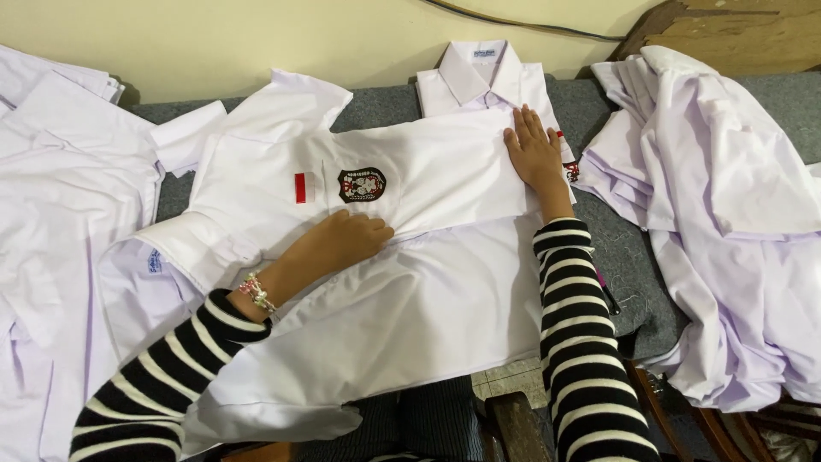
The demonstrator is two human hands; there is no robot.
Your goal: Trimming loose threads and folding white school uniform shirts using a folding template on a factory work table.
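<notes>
- The white uniform shirt (410, 282) lies spread across the grey table (624, 248), collar end to the left, with a dark crest patch (362, 185) and a small red-and-white flag patch (301, 187) facing up.
- One panel of it is folded across the middle, so this looks like mid-fold: the side is brought over and is being pressed flat.
- Left hand (346, 241) sits just below the crest patch, fingers curled down onto the cloth. It's pressing, not pinching anything, as far as I can see.
- Right hand (534, 152) lies flat and open, palm down, on the right end of the folded panel. Nothing is grasped there either.
- Both arms wear black-and-white striped sleeves; a beaded bracelet (256, 292) is on the left wrist.
- My guess for the next move: smooth that crease along its length while one palm anchors it, then the bottom half, which hangs off the near table edge, needs bringing up. The cloth is thin and slippery-looking, so the fold could drift if both hands lift together.
- 1 already folded shirt (483, 77) sits right behind, collar up, partly under the work shirt.
- A loose pile of white shirts (727, 188) is on the right, and more white shirts (60, 214) are spread on the left.
</notes>
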